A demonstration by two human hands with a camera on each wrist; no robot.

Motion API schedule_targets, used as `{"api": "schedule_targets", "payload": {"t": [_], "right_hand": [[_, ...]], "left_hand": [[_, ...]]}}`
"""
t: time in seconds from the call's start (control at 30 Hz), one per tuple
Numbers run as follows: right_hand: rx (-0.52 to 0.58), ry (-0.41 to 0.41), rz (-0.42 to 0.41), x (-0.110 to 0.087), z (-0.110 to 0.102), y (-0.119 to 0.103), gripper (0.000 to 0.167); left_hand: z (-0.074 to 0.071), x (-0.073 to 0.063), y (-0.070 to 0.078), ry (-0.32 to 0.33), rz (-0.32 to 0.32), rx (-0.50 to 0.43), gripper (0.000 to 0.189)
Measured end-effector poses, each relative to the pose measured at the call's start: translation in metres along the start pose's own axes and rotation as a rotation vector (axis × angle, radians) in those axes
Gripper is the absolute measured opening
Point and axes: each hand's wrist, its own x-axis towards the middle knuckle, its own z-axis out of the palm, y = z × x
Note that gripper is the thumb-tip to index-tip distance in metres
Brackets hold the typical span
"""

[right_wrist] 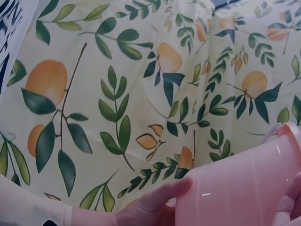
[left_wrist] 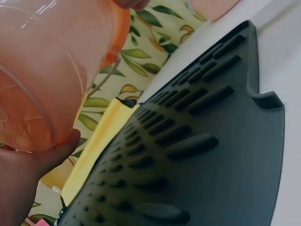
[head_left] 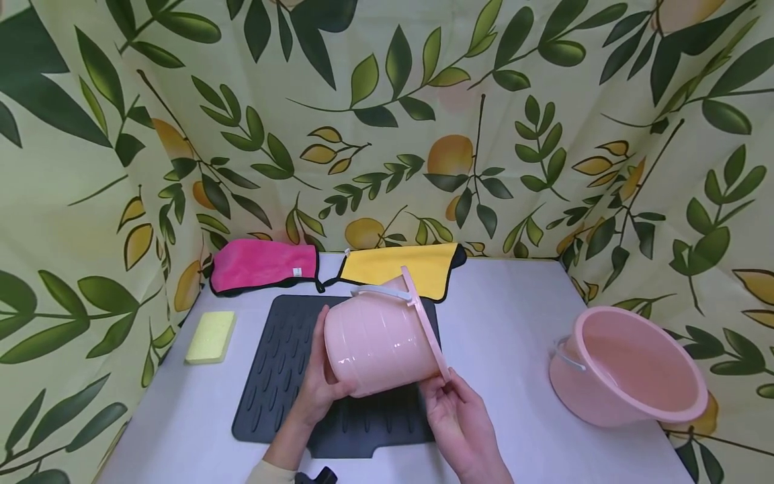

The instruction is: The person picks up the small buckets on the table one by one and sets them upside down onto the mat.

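A small pink bucket (head_left: 381,339) is tipped on its side above the dark ribbed drying mat (head_left: 260,410), its mouth facing right and its pale handle lying along the upper side. My left hand (head_left: 317,386) grips the base end, thumb below and fingers up the far side. At the lower rim, my right hand (head_left: 456,417) pinches the edge between thumb and fingers. In the left wrist view the bucket's base (left_wrist: 28,113) rests against the left thumb. The right wrist view shows the bucket wall (right_wrist: 235,183) between both hands. The bucket's inside is hidden.
On the right of the white table (head_left: 502,323) stands a second, wider pink bucket (head_left: 565,383). A yellow sponge (head_left: 210,336) lies left of the mat. Behind it are a pink cloth (head_left: 263,262) and a yellow cloth (head_left: 387,262), against the leaf-patterned curtain (head_left: 399,168).
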Motion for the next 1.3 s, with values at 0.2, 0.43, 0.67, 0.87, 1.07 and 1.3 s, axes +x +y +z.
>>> {"api": "schedule_targets", "payload": {"t": [0.2, 0.43, 0.67, 0.87, 1.07, 1.3], "right_hand": [[-0.235, -0.004, -0.001, 0.001, -0.005, 0.002, 0.042], [-0.542, 0.006, -0.001, 0.005, -0.011, -0.001, 0.040], [-0.779, -0.072, 0.010, 0.005, -0.017, -0.006, 0.039], [-1.120, -0.091, -0.222, 0.006, -0.016, -0.020, 0.032], [-1.211, -0.067, -0.505, 0.003, -0.011, -0.047, 0.033], [-1.405, -0.030, -0.654, 0.003, -0.008, -0.061, 0.036]], "left_hand": [[-0.004, 0.001, 0.002, 0.009, 0.018, 0.014, 0.124], [-0.009, 0.002, 0.008, 0.010, 0.049, 0.036, 0.122], [-0.018, 0.002, 0.016, 0.041, 0.064, 0.080, 0.123], [-0.027, 0.001, 0.022, 0.071, 0.075, 0.113, 0.124], [-0.038, -0.002, 0.030, 0.113, 0.082, 0.164, 0.126], [-0.052, -0.009, 0.044, 0.176, 0.048, 0.182, 0.127]]}}
